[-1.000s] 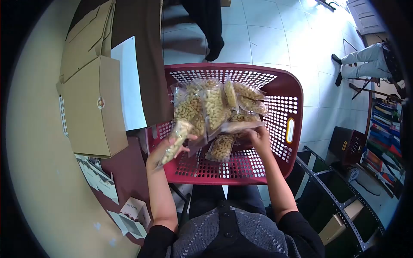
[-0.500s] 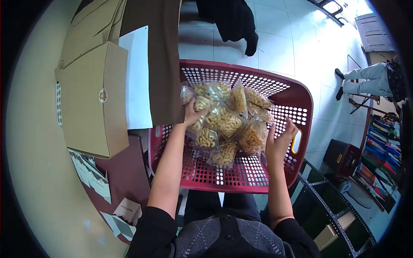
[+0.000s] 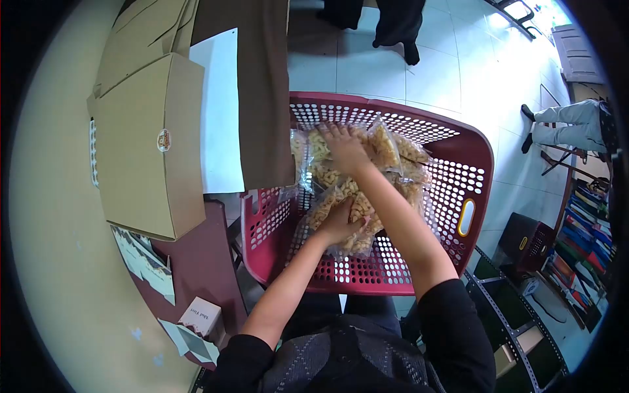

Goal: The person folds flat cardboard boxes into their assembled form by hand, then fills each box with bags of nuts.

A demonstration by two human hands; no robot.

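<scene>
Several clear plastic bags of pale yellow puffed snacks lie heaped in a dark red perforated plastic basket [image 3: 478, 190]. My left hand [image 3: 337, 224] is at the near side of the heap, its fingers curled on a snack bag [image 3: 325, 208]. Farther back, my right hand [image 3: 345, 149] reaches across the heap with fingers spread, palm down on the bags at the far left. A tall snack bag [image 3: 384, 148] stands just right of that hand. My right forearm covers part of the bags in the middle.
To the left, a large cardboard box [image 3: 131, 144] and a white sheet [image 3: 221, 118] lie beside brown cloth [image 3: 265, 98] overhanging the basket. A small box [image 3: 200, 316] sits nearer. A person's dark-clothed legs [image 3: 400, 23] are beyond the basket; another person's legs [image 3: 570, 123] are at right.
My right hand has moved from the basket's right side to the bags at the far left. My left hand has shifted nearer and right, onto a front bag. The person beyond has stepped.
</scene>
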